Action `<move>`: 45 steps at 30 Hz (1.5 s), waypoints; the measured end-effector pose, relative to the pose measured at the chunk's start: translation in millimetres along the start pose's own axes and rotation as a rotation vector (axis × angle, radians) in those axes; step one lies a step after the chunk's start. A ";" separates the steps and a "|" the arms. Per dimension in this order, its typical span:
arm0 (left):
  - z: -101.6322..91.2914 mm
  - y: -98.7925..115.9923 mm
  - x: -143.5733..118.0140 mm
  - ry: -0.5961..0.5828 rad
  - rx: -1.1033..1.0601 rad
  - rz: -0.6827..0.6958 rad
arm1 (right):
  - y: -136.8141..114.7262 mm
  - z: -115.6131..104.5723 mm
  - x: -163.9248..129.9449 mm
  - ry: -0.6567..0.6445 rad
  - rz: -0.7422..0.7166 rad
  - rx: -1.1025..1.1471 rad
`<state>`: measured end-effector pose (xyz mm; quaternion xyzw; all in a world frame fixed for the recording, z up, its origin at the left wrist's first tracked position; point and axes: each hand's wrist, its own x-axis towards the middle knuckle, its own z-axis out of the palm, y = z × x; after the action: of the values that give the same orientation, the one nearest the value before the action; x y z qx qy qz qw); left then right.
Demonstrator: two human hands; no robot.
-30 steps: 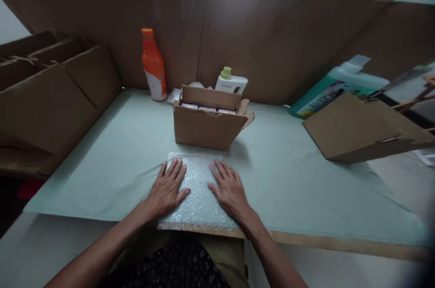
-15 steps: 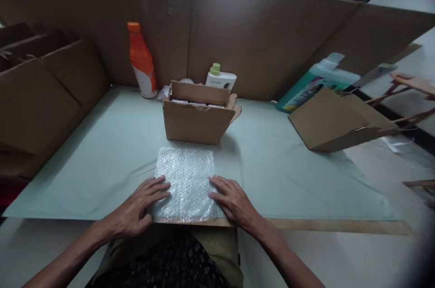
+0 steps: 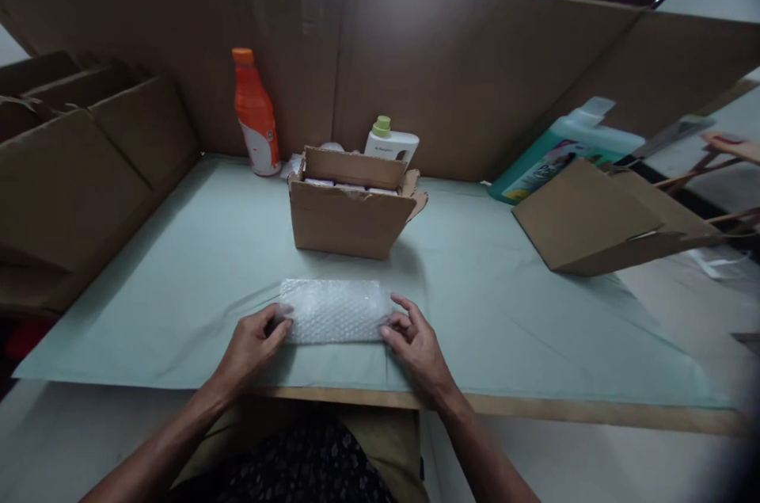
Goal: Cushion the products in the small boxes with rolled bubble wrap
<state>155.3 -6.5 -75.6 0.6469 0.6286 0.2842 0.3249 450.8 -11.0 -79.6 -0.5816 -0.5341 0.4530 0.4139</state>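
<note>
Left hand (image 3: 255,341): partly closed, thumb and fingers pinching the left end of the bubble wrap (image 3: 333,313); right hand (image 3: 419,344): half open, thumb and curled fingers at the right end of the same piece, index finger raised and extended to the far side; grip at that end partly hidden, its firmness cannot be told.

Bubble wrap: one piece, clear, a wide and short rectangle; situated between the two hands, at the near middle of the tabletop (image 3: 534,409), set in from the near edge; whether its whole underside touches the cloth cannot be told.

Cloth (image 3: 492,313): pale green, lightly creased, spread over the tabletop.

Small cardboard box (image 3: 347,226): upright, flaps open, just beyond the bubble wrap; pale packs (image 3: 350,187) standing in a row inside.

White bottle (image 3: 389,145): green cap, behind the box, lower part hidden; orange bottle (image 3: 256,123): orange cap, upright, far left of the box.

Teal bottle (image 3: 528,170): tilted, far right; open carton (image 3: 587,218): tilted, in front of it; large carton (image 3: 65,186): left side; cardboard panel (image 3: 475,75): standing along the far edge.
</note>
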 end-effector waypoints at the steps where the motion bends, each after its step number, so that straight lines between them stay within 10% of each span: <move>1: 2.4 -0.3 2.8 0.018 0.065 -0.007 | 1.3 0.4 1.3 0.023 -0.027 -0.103; 14: -0.9 1.5 23.9 0.029 0.470 -0.071 | 0.8 -1.5 31.9 0.179 -0.289 -0.957; 19: 4.5 10.7 33.6 -0.108 0.498 -0.073 | -4.2 8.1 38.4 0.108 -0.301 -0.803; 28: 22.5 -12.2 2.3 0.134 0.123 0.039 | 7.6 -16.3 -2.0 0.001 -0.087 -0.497; 32: 17.7 -10.1 -4.8 0.086 0.061 0.321 | 4.2 -14.0 -5.6 -0.154 -0.251 -0.580; 35: 1.4 11.1 5.2 0.178 0.086 0.574 | -23.5 -14.6 2.1 -0.080 -0.528 -0.594; 41: -55.7 97.2 77.7 0.656 0.312 1.001 | -129.2 -37.6 49.4 0.537 -1.109 -0.764; 45: -87.0 145.2 145.4 0.420 0.289 0.860 | -175.8 -53.5 110.5 0.420 -0.969 -0.768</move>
<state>186.0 144.3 85.9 0.8146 0.3899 0.4267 -0.0483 461.4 114.5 94.0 -0.4575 -0.7675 -0.1312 0.4295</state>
